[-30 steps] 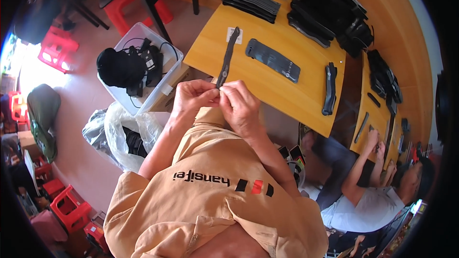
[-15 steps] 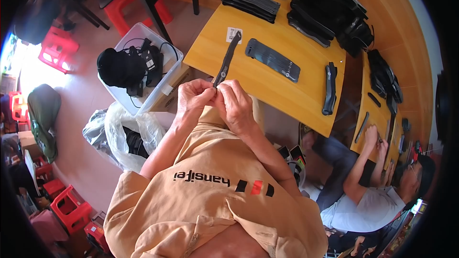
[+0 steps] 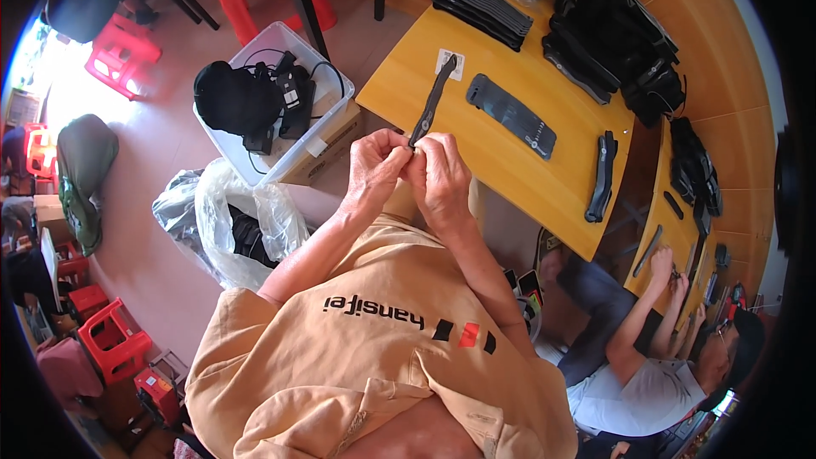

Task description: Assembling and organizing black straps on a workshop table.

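Both my hands meet at the near edge of the yellow table, pinching the near end of a narrow black strap [image 3: 433, 104]. My left hand [image 3: 376, 168] grips it from the left with thumb and fingers pressed together. From the right, my right hand [image 3: 440, 177] pinches the same end; the fingertips hide what is between them. The strap's far end lies on the table over a white label [image 3: 451, 63]. Right of it lies a wide, flat dark strap piece [image 3: 512, 116]. A folded black strap [image 3: 602, 177] rests near the table's right edge.
Stacked dark straps [image 3: 483, 8] and a heap of black straps [image 3: 614, 38] cover the table's far side. Left stands a clear plastic bin [image 3: 255, 172] with black gear, beside a plastic bag [image 3: 223, 219]. A co-worker [image 3: 633, 382] handles something at another table on the right.
The whole view has shifted, so the table and bin appear further right and slightly lower. My hands still pinch the strap's near end together.
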`<state>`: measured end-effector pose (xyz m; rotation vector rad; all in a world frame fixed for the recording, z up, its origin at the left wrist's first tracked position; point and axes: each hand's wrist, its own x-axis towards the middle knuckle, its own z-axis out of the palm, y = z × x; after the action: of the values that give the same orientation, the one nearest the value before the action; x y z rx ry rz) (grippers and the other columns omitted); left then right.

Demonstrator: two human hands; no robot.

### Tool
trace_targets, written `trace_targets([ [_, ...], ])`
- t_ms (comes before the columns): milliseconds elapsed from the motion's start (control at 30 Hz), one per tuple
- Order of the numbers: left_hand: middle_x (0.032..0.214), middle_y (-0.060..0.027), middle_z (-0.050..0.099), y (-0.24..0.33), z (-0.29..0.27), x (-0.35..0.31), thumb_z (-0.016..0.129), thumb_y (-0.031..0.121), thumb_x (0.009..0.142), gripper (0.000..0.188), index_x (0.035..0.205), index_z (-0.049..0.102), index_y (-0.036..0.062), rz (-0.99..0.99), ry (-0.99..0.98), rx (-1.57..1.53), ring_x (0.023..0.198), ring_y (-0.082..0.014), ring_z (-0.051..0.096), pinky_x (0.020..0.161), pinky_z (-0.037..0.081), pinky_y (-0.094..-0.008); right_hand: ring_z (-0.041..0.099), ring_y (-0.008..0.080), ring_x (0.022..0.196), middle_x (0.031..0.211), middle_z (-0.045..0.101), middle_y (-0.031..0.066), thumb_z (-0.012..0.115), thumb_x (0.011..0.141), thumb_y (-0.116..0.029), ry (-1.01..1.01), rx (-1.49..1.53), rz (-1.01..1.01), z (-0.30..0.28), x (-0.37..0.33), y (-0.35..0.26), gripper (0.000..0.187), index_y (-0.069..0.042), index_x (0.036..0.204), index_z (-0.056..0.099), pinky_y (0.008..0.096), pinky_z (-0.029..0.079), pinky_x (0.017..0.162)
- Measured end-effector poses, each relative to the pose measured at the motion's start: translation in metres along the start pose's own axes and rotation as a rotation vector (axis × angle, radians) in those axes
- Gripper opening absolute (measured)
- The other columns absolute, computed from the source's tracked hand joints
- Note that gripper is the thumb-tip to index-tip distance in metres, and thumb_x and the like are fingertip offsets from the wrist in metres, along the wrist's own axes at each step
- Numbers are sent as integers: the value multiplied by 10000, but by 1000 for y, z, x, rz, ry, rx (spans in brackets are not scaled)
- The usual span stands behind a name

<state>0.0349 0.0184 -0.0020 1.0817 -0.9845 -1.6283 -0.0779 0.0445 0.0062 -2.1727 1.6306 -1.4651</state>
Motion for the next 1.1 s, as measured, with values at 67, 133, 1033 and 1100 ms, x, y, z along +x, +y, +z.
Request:
trace_targets([
  [67,693,-38,589,-2,-1,1,583,80,828,123,799,568,-39,-3,-38,-44,602,-78,554,544,470,-204,573,291,723,849,548,129,579,790,24,23,36,40,0,-1,2,101,-5,880,544,352,479,609],
  [133,688,-38,587,6,0,1,592,114,847,160,803,561,-37,-14,-83,-7,605,-79,555,543,468,-206,571,285,729,850,540,127,593,784,18,32,42,64,-1,-3,6,120,-5,888,539,350,478,617],
  [1033,524,-73,510,23,5,10,531,124,845,213,706,521,-38,197,-120,439,474,-119,493,463,394,-278,522,88,685,849,537,54,500,847,50,61,419,432,2,9,-2,56,30,876,544,196,449,573],
  [1100,512,-26,457,17,7,10,545,90,821,178,693,518,-31,263,-27,407,496,-54,408,449,350,-235,575,138,642,827,546,85,522,853,13,88,424,396,2,11,-4,37,20,884,541,246,486,553],
])
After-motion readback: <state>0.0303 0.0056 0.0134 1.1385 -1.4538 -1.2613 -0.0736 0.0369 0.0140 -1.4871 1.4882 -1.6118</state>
